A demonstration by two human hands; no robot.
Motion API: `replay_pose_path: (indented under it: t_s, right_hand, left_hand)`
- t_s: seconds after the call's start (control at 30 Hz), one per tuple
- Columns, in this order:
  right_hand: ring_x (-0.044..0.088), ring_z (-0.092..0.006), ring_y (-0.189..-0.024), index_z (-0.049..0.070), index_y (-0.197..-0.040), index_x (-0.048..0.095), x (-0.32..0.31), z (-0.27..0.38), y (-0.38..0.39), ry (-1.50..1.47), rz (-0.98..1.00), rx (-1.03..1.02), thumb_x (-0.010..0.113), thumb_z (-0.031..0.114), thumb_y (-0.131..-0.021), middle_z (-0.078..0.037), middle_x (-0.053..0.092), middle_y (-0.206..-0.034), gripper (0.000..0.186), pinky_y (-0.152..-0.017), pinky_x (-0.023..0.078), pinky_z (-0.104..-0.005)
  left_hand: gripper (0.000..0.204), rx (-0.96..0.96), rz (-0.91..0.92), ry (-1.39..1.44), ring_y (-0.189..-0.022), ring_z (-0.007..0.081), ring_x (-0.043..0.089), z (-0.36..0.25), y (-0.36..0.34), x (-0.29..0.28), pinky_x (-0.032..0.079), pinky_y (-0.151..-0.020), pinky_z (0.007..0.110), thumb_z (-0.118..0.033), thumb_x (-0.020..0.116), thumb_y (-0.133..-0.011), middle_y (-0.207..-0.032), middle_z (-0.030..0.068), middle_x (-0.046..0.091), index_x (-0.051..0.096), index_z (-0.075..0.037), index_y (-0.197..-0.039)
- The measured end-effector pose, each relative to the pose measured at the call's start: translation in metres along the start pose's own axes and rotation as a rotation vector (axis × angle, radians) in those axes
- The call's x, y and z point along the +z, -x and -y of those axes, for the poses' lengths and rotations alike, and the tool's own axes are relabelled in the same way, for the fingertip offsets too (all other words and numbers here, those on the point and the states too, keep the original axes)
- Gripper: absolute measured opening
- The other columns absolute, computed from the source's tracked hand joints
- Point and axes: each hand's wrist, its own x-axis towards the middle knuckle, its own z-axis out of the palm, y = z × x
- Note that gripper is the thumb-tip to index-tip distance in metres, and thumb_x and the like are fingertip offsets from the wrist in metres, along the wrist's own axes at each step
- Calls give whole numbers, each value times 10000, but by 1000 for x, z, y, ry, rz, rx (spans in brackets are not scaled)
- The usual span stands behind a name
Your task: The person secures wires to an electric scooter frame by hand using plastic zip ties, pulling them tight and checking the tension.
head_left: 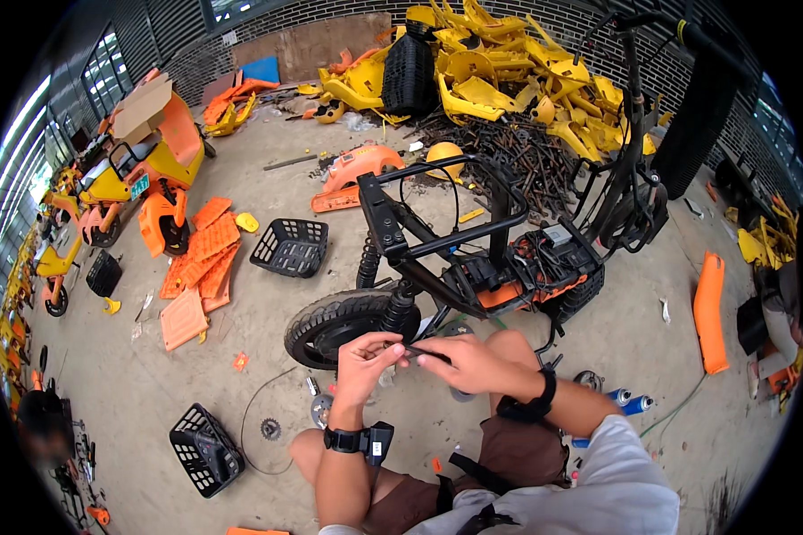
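My left hand (368,364) and my right hand (464,364) meet at the centre, both closed on a slim dark part (426,352); its exact kind is unclear. Just beyond them stands a stripped black scooter frame (437,242), with a tyred wheel (305,325), a coil shock and exposed black wiring over orange pieces. Metal discs (321,410) lie on the concrete under and beside my hands, partly hidden by them. I sit low, with my bent bare knees either side of my forearms.
Black baskets (290,245) lie left of the frame, near stacked orange panels (205,259). Yellow panels (473,67) and dark rods are heaped behind. An orange strip (710,312) and blue spray cans (635,404) lie right. Scooters (129,178) line the left; other people crouch at both edges.
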Motion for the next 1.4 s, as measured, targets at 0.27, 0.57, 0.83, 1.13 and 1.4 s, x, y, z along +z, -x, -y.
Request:
replay_pose_path:
  t_s: [0.27,0.57,0.83,1.13,1.4]
  right_hand:
    - [667,-378,-787,135,-1301,603,-104,45,-43,293,15,28,544,182,-955,-197,683,-871,353,-715,525,-429]
    - [659,-379,-884,106,-1165,702,-117,44,-113,606,-47,-159,541,174,-878,-167,707,-931,336,-819,521,-482]
    - [657,-361,-784,116,-1181,703,-122,52,-103,754,-28,-149,558,148,-884,-161,671,-857,332,-698,521,-462]
    - [661,-359,-715,96,-1186,693,-115,51,-102,857,-34,-169,569,134,-859,-155,669,-817,352,-638,527,-460]
    - [691,-388,-765,-54,-1041,646,-104,69,-106,868,142,-87,604,71,-780,-221,686,-780,292,-691,551,-470]
  left_hand:
    - [230,-96,-73,-196,-712,124,674,10,-9,10,540,-611,263,-119,693,-920,-843,99,715,663,36,-1087]
    - [315,-43,84,-1053,-708,354,677,31,0,3,524,-670,406,-263,699,-872,-753,204,678,689,-23,-1076]
    - [351,-113,127,-1100,-726,361,675,32,5,0,521,-687,417,-288,688,-881,-766,211,678,678,-35,-1123]
    - [370,-131,197,-1112,-757,364,673,43,3,-1,518,-719,421,-295,691,-876,-784,198,684,669,-54,-1155]
    - [390,-206,225,-1138,-897,415,662,33,2,4,521,-811,472,-314,676,-884,-874,241,692,658,-49,-1170]
